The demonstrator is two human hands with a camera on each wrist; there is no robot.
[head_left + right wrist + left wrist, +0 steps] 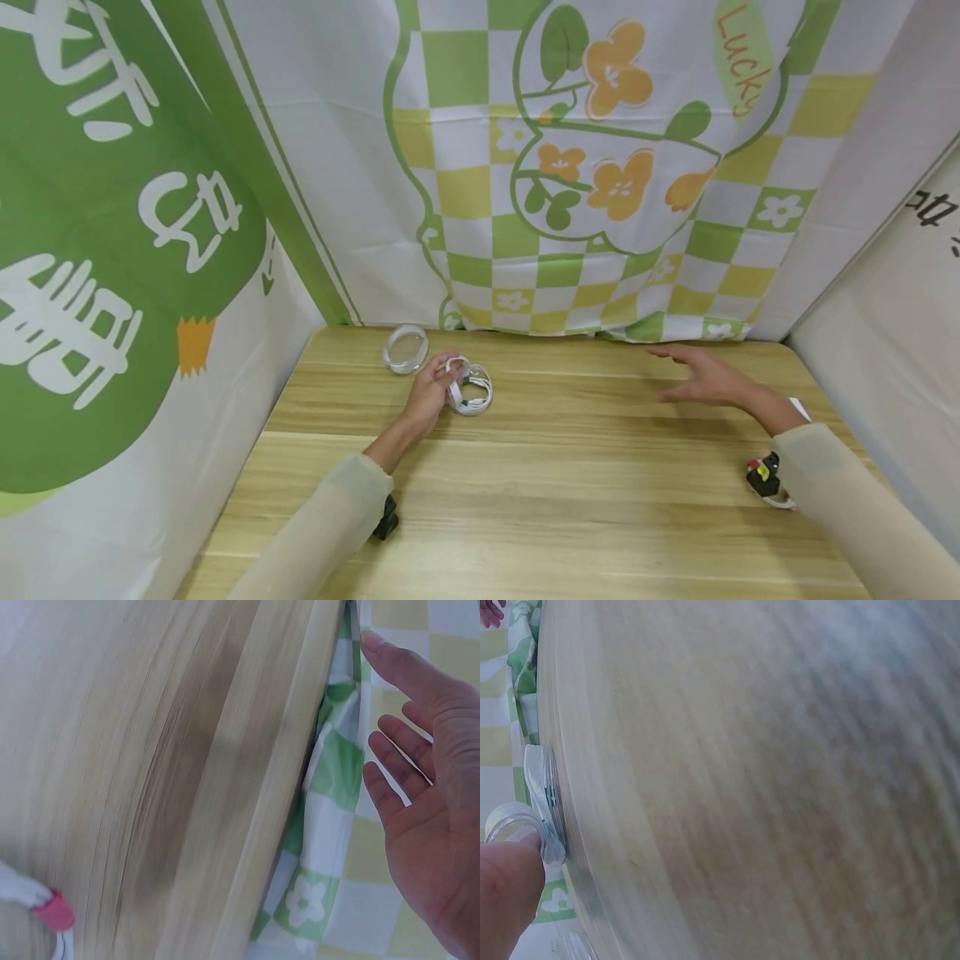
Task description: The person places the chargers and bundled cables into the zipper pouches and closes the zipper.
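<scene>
Near the far left of the table, my left hand [429, 395] pinches the raised edge of a round, clear, white-edged case [454, 393]. Inside the case lies a coiled white cable [480, 386] with small dark green bits. From the left wrist view, the thumb of the left hand [508, 889] is at a clear ring-shaped part [514, 813], while the rest of the case shows nearly edge-on. My right hand [705, 377] hovers over the far right of the table, thumb and fingers spread. Nothing is in its grasp, as the right wrist view of the hand [427, 802] also shows.
Another clear round case [406, 349] lies just left of the left hand. By the right sleeve are a small black object [763, 475] with yellow and red parts and a white item [799, 408]. A patterned cloth [570, 283] hangs along the back edge of the wooden table [570, 500].
</scene>
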